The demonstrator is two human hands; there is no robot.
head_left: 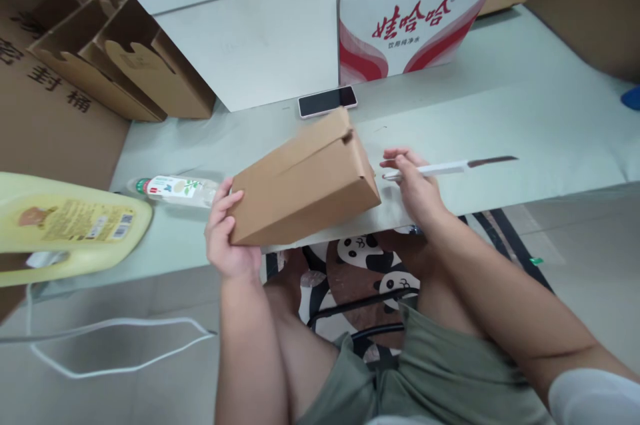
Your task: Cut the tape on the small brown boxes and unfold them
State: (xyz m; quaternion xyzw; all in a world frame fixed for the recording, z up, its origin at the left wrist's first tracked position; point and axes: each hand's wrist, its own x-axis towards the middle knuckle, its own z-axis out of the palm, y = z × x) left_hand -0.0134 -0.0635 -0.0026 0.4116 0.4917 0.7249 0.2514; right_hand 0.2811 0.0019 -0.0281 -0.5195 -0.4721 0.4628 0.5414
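A small brown cardboard box [305,185] tilts over the front edge of the table, its flaps looking closed. My left hand [231,238] grips its left end, fingers wrapped over the top corner. To the right of the box, my right hand [415,185] is closed around the white handle of a knife [445,168]. The thin, dark blade points right, away from the box. My right hand stays apart from the cardboard. A clear plastic bottle [175,189] with a green cap lies just left of my left hand, partly hidden by it.
A phone [327,102] lies behind the box on the pale green tabletop [500,98]. White cartons [405,25] stand at the back. Folded brown cartons [150,72] are at the back left, and a big yellow jug [75,218] is at left. A white cable [115,325] hangs below.
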